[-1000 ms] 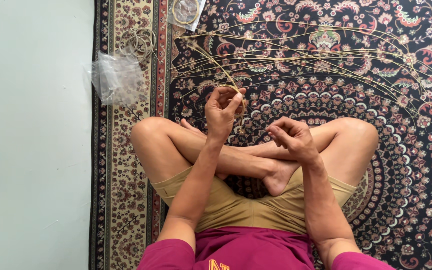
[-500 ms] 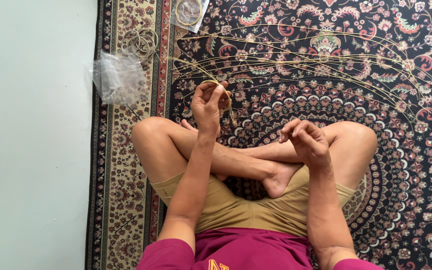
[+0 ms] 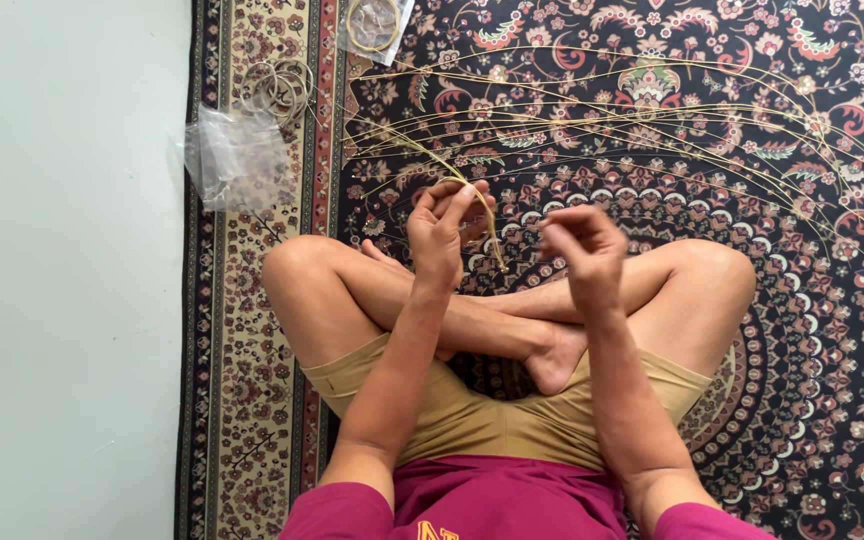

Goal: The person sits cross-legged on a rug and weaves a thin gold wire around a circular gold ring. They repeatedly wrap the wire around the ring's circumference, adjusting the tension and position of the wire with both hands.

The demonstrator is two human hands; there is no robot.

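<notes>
This looks like a room in a home, used for handcraft on the floor. A patterned rug (image 3: 752, 420) fills most of the frame, a pale bare floor (image 3: 62, 300) runs down the left, and thin straw strips (image 3: 652, 110) lie across the upper middle.

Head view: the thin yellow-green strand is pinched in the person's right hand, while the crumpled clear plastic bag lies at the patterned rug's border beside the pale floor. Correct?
Not quite. The head view shows the thin yellow-green strand held in the left hand; the right hand is raised beside it, apart from the strand. The crumpled clear plastic bag does lie at the patterned rug's border.
</notes>
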